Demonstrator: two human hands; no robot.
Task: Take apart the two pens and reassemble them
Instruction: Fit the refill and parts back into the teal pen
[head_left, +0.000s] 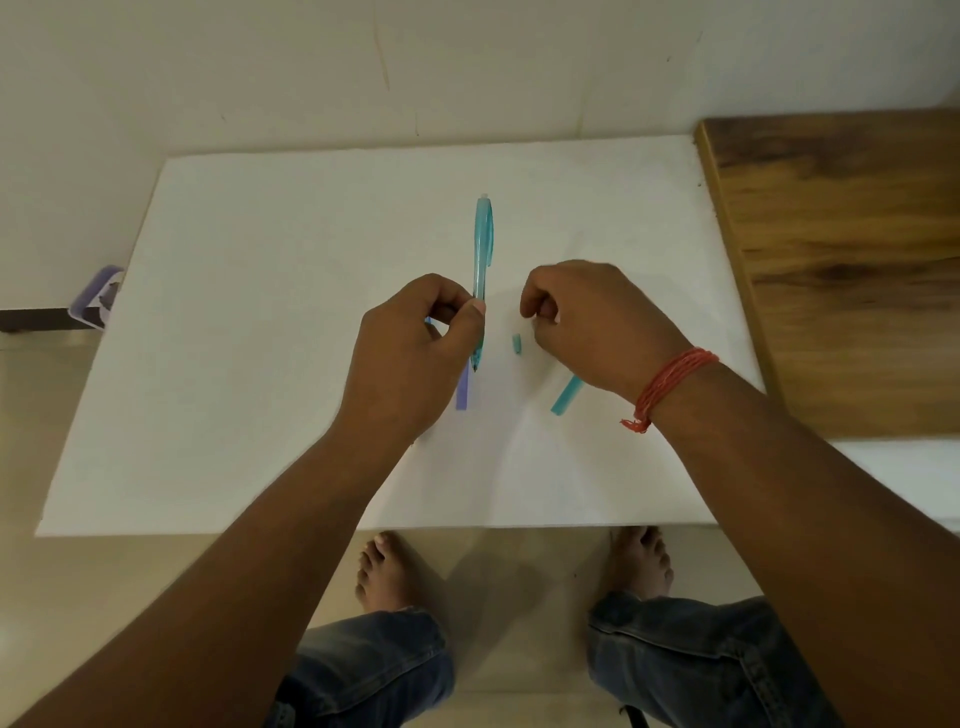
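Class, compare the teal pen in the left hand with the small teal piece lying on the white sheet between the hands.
The teal pen is long; the small teal piece is a short stub. The left hand pinches the pen; the piece lies loose, untouched. Both are translucent teal.

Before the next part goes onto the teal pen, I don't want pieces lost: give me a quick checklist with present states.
1. Teal pen pinched by left hand: ok.
2. Pen tip exposed below the fingers: ok.
3. Small teal piece lying apart on white sheet: ok.
4. Longer teal piece visible, partly under right hand: ok.
5. Right hand holding a part: cannot tell.
6. Purple piece on sheet beneath left hand: ok.
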